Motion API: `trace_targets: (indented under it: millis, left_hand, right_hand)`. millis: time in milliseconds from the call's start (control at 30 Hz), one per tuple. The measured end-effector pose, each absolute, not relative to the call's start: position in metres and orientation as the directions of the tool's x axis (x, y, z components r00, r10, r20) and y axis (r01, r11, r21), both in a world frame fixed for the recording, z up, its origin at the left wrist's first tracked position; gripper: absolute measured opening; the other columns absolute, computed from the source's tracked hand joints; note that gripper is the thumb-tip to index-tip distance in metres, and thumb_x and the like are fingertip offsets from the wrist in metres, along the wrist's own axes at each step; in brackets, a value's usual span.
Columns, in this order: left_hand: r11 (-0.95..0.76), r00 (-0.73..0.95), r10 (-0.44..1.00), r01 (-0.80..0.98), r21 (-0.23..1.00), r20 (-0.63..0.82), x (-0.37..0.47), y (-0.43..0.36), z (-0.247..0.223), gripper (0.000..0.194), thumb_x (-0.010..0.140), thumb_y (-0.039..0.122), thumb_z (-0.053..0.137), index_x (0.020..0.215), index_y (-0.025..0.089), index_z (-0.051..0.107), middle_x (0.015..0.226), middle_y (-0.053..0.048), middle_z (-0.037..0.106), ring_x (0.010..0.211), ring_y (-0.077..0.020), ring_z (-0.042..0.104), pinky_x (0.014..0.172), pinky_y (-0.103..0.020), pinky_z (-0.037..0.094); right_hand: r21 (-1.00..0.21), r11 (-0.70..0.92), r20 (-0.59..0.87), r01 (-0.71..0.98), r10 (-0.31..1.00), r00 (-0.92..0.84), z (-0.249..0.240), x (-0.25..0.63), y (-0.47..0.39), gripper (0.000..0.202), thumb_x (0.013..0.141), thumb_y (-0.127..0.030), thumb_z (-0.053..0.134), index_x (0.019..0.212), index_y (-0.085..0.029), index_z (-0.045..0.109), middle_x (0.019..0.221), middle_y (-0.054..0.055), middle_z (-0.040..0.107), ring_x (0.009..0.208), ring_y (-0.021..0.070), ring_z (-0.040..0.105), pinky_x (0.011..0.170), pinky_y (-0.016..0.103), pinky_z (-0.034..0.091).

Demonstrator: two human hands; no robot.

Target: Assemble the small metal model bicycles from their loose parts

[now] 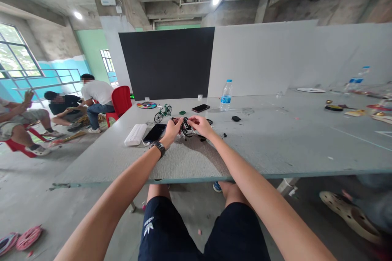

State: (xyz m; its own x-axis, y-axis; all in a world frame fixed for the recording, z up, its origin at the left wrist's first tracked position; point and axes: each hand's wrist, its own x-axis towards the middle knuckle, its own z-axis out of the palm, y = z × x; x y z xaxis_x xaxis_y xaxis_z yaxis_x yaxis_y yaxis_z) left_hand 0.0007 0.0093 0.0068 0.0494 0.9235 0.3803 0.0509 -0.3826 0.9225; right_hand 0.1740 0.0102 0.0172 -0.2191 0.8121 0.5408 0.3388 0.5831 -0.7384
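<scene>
Just above the table, a small dark model bicycle (186, 127) with some reddish parts is held between both hands. My left hand (172, 129) pinches it from the left, and a watch is on that wrist. My right hand (200, 124) closes its fingertips on its upper right side; the exact part gripped is too small to make out. Beside the right hand lie a small black wheel (209, 121) and tiny black pieces (202, 139). A green model bicycle (163, 113) stands beyond the left hand, and a small green piece (182, 112) lies to its right.
Left of my hands lie a white box-shaped device (135, 134) and a dark-screened device (153, 133). Farther back are a smartphone (200, 108), a water bottle (226, 96), a black object (235, 118) and a multicoloured disc (147, 105). People sit at left near a red chair (121, 102).
</scene>
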Motion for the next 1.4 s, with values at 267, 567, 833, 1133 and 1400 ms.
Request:
trace_targets:
  millis: [267,567,833,1133,1400]
  left_hand:
    - [-0.372,0.064,0.927,0.031,0.928,0.37,0.001,0.01,0.006,0.043,0.089,0.051,0.063,0.071,0.013,0.066,0.057,-0.003,0.061,0.039,-0.0077,0.046,0.038,-0.02,0.036]
    - [-0.308,0.092,0.946,-0.048,0.95,0.311,0.0,0.004,0.011,0.036,0.082,0.046,0.073,0.089,0.01,0.073,0.065,-0.004,0.066,0.048,-0.0093,0.054,0.041,-0.019,0.042]
    - [-0.26,0.087,0.961,-0.026,0.965,0.261,-0.001,0.007,0.007,0.043,0.078,0.052,0.074,0.083,0.01,0.073,0.073,-0.008,0.069,0.054,-0.0108,0.058,0.044,-0.019,0.045]
    - [-0.201,0.247,0.939,-0.163,0.966,0.237,-0.002,0.004,0.008,0.039,0.074,0.047,0.081,0.087,0.01,0.071,0.073,-0.004,0.067,0.051,-0.0071,0.057,0.047,-0.019,0.045]
    - [-0.138,0.313,0.923,-0.273,0.952,0.223,-0.001,-0.001,0.011,0.035,0.071,0.033,0.086,0.089,0.009,0.068,0.075,-0.003,0.067,0.054,-0.0073,0.059,0.052,-0.021,0.049]
  right_hand:
    - [-0.728,0.591,0.54,0.349,0.807,-0.241,0.018,0.174,0.008,0.042,0.082,-0.058,0.067,0.091,-0.017,0.068,0.07,0.003,0.065,0.062,0.0157,0.057,0.056,0.028,0.044]
    - [-0.831,0.5,0.431,0.243,0.856,-0.286,0.018,0.173,0.008,0.046,0.079,-0.06,0.07,0.095,-0.017,0.068,0.081,0.006,0.069,0.061,0.0152,0.059,0.056,0.029,0.05]
    - [-0.834,0.499,0.418,0.234,0.849,-0.323,0.018,0.173,0.005,0.046,0.079,-0.065,0.067,0.083,-0.019,0.063,0.072,0.002,0.063,0.058,0.0129,0.055,0.055,0.027,0.047]
    - [-0.833,0.49,0.418,0.257,0.861,-0.289,0.009,0.173,0.013,0.044,0.081,-0.063,0.067,0.082,-0.02,0.059,0.076,0.003,0.065,0.064,0.0154,0.061,0.064,0.031,0.055]
    - [-0.81,0.502,0.441,0.303,0.862,-0.249,0.009,0.175,0.014,0.038,0.084,-0.058,0.065,0.083,-0.02,0.063,0.073,0.003,0.066,0.062,0.0165,0.062,0.063,0.031,0.055]
